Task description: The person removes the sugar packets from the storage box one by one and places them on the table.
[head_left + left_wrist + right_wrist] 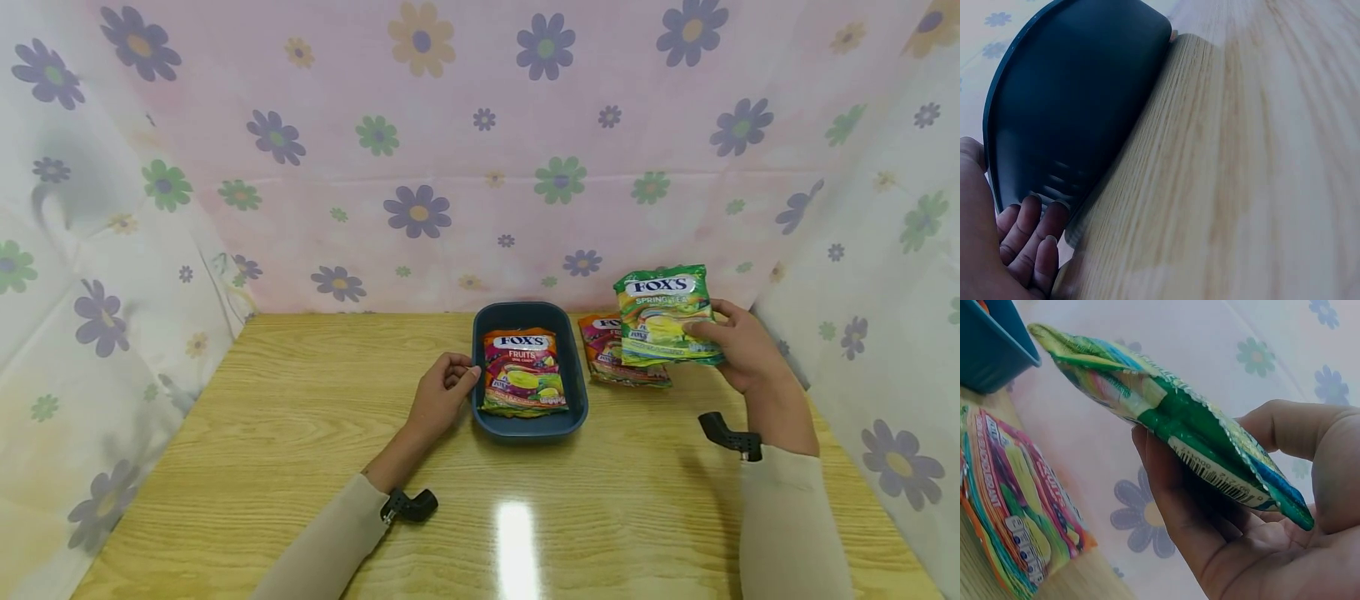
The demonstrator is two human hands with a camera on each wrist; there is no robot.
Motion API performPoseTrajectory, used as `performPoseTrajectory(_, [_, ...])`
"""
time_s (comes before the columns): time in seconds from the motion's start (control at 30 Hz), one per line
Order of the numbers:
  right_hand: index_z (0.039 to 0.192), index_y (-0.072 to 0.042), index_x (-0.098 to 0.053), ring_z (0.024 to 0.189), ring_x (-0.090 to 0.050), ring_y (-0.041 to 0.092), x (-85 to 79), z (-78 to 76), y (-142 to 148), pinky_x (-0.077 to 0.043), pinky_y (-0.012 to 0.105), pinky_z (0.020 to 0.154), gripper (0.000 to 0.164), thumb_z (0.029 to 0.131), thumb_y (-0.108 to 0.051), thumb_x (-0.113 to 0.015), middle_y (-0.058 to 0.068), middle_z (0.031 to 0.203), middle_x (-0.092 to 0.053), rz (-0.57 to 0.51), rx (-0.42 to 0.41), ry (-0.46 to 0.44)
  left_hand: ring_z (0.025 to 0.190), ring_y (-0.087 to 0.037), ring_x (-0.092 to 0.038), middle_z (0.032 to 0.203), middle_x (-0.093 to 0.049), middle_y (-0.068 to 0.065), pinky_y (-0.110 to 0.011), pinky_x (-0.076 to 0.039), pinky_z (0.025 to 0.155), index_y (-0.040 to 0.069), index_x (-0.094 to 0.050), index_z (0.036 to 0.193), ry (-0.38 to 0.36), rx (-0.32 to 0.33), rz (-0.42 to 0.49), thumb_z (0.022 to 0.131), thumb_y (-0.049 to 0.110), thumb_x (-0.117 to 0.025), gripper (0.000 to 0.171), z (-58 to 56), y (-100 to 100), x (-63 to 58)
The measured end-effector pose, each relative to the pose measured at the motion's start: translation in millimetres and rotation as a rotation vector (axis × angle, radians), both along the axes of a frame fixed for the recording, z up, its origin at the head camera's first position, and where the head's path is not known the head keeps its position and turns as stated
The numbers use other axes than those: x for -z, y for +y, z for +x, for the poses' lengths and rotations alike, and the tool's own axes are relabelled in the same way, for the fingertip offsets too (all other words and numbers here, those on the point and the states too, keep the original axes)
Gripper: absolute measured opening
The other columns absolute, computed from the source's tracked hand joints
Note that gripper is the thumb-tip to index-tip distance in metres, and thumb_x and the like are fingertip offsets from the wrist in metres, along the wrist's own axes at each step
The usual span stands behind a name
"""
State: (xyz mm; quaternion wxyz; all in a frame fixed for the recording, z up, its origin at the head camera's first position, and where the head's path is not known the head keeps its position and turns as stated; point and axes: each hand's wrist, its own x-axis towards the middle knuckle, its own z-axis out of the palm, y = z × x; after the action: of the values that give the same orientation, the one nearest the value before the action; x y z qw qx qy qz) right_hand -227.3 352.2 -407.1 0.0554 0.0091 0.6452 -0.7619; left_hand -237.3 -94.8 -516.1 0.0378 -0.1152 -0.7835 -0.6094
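Observation:
A green and yellow candy packet [663, 321] marked "Fox's Spring Tea" is pinched in my right hand [746, 346], thumb on its front and fingers behind. In the right wrist view the same packet [1172, 419] appears edge-on, its barcode showing. A red "Fox's Fruits" candy packet [611, 358] lies on the table, partly covered by the raised one in the head view. Another Fruits packet [525, 375] rests inside a dark blue plastic basket [528, 429]. At that basket's left side, my left hand [442, 387] holds the rim, its thumb over the edge and fingers against the outer wall [1079, 94].
The wooden table [322, 383] runs back to a flowered cloth backdrop [465, 167], with more cloth at both sides. A black wrist mount [408, 504] sits on the left sleeve and another wrist mount [731, 437] on the right. Light glares off the table's front.

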Motion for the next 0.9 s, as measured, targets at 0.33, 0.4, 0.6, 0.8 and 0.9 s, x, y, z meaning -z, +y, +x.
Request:
performPoseTrajectory(0.33, [0.155,-0.015,-0.032,0.086,-0.076,0.011,6.3,2.2,12.3,-0.061,0.025,0.073,0.057,0.107,-0.002,-0.060,-0.003,0.101,-0.076,-0.041,0.023,0.010,0.085,-0.012,-0.063,0.109,-0.069,-0.017,-0.022,-0.050,0.076,-0.003,-0.063,0.128,-0.024,-0.013,0.000,0.107,0.020,-0.067,0.031,-0.4,2.1,-1.3])
performPoseTrajectory(0.4, [0.160,-0.013,-0.028,0.086,-0.076,0.010,8.2,1.6,14.1,-0.061,0.025,0.073,0.064,0.107,-0.003,-0.060,-0.005,0.101,-0.075,-0.041,0.034,0.006,0.084,-0.012,-0.063,0.108,-0.069,-0.018,-0.022,-0.050,0.075,-0.005,-0.062,0.128,-0.034,-0.009,-0.003,0.107,0.017,-0.066,0.031,0.7,2.5,-4.4])
performPoseTrajectory(0.6, [0.171,-0.006,-0.005,0.089,-0.073,0.008,15.3,-0.3,20.2,-0.060,0.024,0.074,0.086,0.107,-0.007,-0.063,-0.009,0.104,-0.071,-0.003,0.075,-0.005,0.084,-0.011,-0.062,0.106,-0.068,-0.019,-0.023,-0.050,0.077,-0.007,-0.062,0.126,-0.025,0.018,0.009,0.107,0.016,-0.065,0.030,16.1,3.5,-29.8])
performPoseTrajectory(0.8, [0.171,-0.010,-0.004,0.089,-0.072,0.006,22.8,-0.2,25.4,-0.060,0.023,0.073,0.087,0.107,-0.009,-0.063,-0.010,0.107,-0.067,-0.016,0.121,-0.010,0.085,-0.012,-0.062,0.106,-0.068,-0.019,-0.024,-0.051,0.078,-0.007,-0.062,0.127,-0.014,0.028,0.008,0.108,0.018,-0.064,0.032,20.4,2.9,-34.2])
performPoseTrajectory(0.9, [0.172,-0.011,-0.006,0.089,-0.072,0.006,26.4,0.2,27.7,-0.059,0.023,0.072,0.086,0.107,-0.008,-0.063,-0.010,0.107,-0.066,-0.045,0.142,-0.019,0.085,-0.012,-0.062,0.106,-0.069,-0.019,-0.024,-0.050,0.078,-0.007,-0.062,0.128,-0.018,0.027,0.006,0.108,0.018,-0.065,0.032,20.3,3.2,-33.5])
